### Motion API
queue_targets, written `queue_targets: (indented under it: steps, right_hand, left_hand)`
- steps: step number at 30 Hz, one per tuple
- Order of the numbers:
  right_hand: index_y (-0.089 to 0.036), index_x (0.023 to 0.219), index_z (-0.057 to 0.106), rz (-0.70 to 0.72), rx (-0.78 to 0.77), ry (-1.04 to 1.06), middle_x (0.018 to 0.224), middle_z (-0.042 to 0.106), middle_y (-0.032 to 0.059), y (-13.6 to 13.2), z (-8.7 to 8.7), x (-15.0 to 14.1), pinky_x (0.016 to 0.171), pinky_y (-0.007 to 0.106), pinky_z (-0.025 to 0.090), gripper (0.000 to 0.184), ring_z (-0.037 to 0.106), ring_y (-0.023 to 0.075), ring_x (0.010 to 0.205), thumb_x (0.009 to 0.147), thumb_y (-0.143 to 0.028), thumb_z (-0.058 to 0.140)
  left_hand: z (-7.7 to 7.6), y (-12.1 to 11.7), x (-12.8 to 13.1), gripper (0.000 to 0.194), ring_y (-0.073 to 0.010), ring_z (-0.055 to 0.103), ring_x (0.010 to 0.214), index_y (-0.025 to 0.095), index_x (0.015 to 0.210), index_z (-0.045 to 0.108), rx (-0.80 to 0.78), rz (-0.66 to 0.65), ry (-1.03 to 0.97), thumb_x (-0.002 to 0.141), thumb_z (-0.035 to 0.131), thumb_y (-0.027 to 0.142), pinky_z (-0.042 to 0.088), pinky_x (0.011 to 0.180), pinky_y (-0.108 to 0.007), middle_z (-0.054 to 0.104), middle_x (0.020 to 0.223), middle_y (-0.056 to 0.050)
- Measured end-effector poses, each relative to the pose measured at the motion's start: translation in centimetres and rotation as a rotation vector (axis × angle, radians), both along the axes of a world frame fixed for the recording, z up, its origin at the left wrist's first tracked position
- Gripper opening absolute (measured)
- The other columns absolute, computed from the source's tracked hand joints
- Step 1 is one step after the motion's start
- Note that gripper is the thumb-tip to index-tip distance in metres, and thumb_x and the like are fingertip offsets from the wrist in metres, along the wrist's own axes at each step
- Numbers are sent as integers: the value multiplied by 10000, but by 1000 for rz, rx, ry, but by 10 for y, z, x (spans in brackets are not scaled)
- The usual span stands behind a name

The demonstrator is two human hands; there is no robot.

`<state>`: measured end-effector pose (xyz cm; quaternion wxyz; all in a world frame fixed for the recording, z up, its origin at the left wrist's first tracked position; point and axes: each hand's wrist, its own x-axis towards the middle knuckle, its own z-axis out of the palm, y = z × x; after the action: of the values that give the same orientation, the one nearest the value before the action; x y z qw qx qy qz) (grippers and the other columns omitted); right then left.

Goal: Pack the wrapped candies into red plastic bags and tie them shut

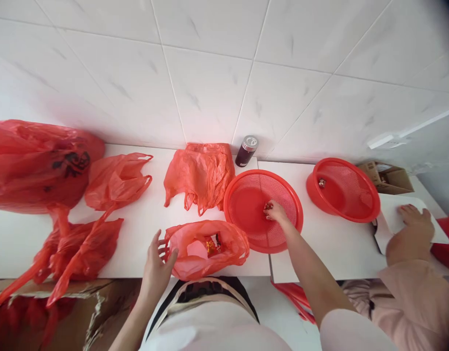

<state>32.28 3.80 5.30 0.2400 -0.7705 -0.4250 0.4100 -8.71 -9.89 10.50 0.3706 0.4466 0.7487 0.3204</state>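
Observation:
My left hand (156, 263) rests with fingers apart against the left edge of an open red plastic bag (205, 246) at the near edge of the white table; small wrapped sweets show inside the bag. My right hand (275, 212) reaches into a red mesh basket (242, 195) and pinches a small red wrapped item there. The basket is otherwise bare.
More red plastic bags (200, 173) lie behind and to the left (116, 180), with a big full one (34, 163) at far left. A dark can (246, 150) stands by the tiled wall. A second red basket (343, 187) sits right, beside another person's hand (414, 217) and a cardboard box (387, 176).

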Motion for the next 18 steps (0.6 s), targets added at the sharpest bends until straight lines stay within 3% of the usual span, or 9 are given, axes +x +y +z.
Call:
queue_targets:
  steps: [2,5,8,11,13,14,16,18]
  right_hand:
    - [-160,977,531,12,-18,110,831,594,46,-3,20,-6,557,294,531,263,616,158,599,769,-242,671]
    - [-211,1092,507,94,24,293,939,607,40,-16,65,-30,613,277,550,351,655,166,714,823,-380,655]
    - [-222,1133,514,364,75,587,991,620,44,-42,99,-85,615,271,543,397,660,187,779,825,-414,676]
    - [-206,1102,543,642,-3,577,972,635,29,-68,94,-159,704,283,543,374,654,194,850,793,-322,719]
    - [-189,1051,572,679,12,295,995,643,49,-81,77,-200,758,302,529,228,645,198,887,854,-280,643]
    - [-185,1086,569,671,31,232,1080,626,76,-85,68,-214,826,330,509,251,622,220,978,858,-266,639]
    - [-188,1165,549,636,84,134,1217,570,106,-90,56,-226,941,368,447,300,552,242,1123,881,-259,615]
    - [-205,1239,513,617,140,95,1275,539,99,-94,57,-220,997,372,402,339,508,233,1182,911,-267,574]
  left_hand:
    - [-1,0,-3,732,-226,589,910,197,1375,393,-20,-2,7,755,618,515,557,783,-427,531,1110,-102]
    - [0,4,-6,584,-218,620,834,179,1207,539,-80,-11,-52,745,620,526,549,714,-365,599,1014,-80]
    - [3,10,-6,483,-219,640,784,157,1054,635,-142,-63,-181,752,605,533,509,669,-308,681,927,-78]
    - [7,15,-4,466,-210,637,745,144,1003,675,-134,-105,-263,774,580,538,490,653,-280,707,821,-61]
    - [9,17,-6,474,-191,629,701,145,1006,677,-119,-122,-299,784,565,549,492,633,-267,696,752,-37]
    - [9,17,-8,478,-180,620,671,146,1006,675,-114,-127,-317,786,562,555,495,621,-263,684,719,-24]
    - [9,16,-14,480,-156,593,614,149,1000,669,-106,-127,-338,785,563,564,502,596,-258,658,683,-5]
    - [7,14,-23,475,-142,572,588,150,986,662,-103,-122,-345,783,568,569,505,583,-257,637,668,6]
